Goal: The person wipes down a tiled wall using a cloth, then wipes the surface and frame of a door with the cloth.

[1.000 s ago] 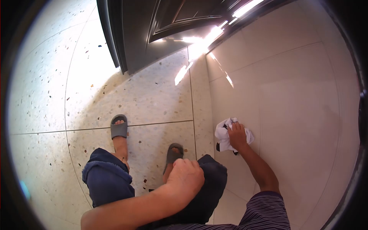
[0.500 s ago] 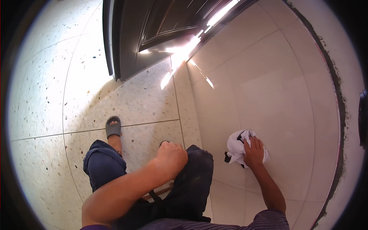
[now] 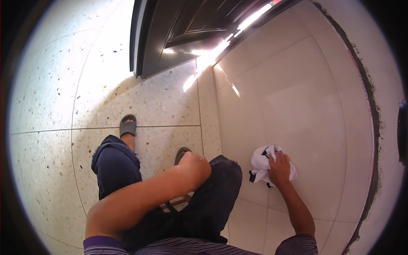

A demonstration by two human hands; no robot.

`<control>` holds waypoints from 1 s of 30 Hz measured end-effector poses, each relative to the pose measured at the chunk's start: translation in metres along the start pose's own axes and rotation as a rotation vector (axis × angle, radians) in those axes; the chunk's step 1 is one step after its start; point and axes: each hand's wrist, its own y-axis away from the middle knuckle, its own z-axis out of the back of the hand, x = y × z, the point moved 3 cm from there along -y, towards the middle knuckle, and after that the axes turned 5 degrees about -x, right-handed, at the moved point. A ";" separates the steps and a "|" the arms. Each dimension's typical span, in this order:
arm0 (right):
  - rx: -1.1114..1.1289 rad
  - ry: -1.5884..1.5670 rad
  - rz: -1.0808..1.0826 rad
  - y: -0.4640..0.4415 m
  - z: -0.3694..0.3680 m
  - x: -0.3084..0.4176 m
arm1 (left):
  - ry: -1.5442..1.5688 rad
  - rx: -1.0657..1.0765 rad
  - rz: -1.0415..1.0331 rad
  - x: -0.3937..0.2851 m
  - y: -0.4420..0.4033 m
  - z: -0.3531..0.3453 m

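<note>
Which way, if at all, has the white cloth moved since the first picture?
Yes: the white cloth has moved rightward in view, farther from the speckled floor, onto the tile seam it earlier lay left of.

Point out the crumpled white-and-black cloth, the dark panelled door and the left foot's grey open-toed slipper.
Crumpled white-and-black cloth [image 3: 260, 161], head view: white folds.
Dark panelled door [image 3: 183, 29], head view: its face.
Left foot's grey open-toed slipper [image 3: 128, 128], head view: its strap.

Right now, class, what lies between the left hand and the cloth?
In the head view, the right knee lies between the left hand and the cloth, then a narrow strip of bare tiles.
</note>
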 end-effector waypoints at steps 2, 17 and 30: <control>0.053 -0.021 0.063 -0.027 -0.042 0.012 | -0.096 -0.175 0.049 0.006 0.000 -0.012; -0.023 0.133 0.120 -0.351 -0.202 0.004 | -0.152 -0.195 0.124 0.019 0.005 0.019; 0.230 0.215 0.184 -0.303 -0.223 0.024 | -0.164 -0.142 0.224 0.024 0.010 0.030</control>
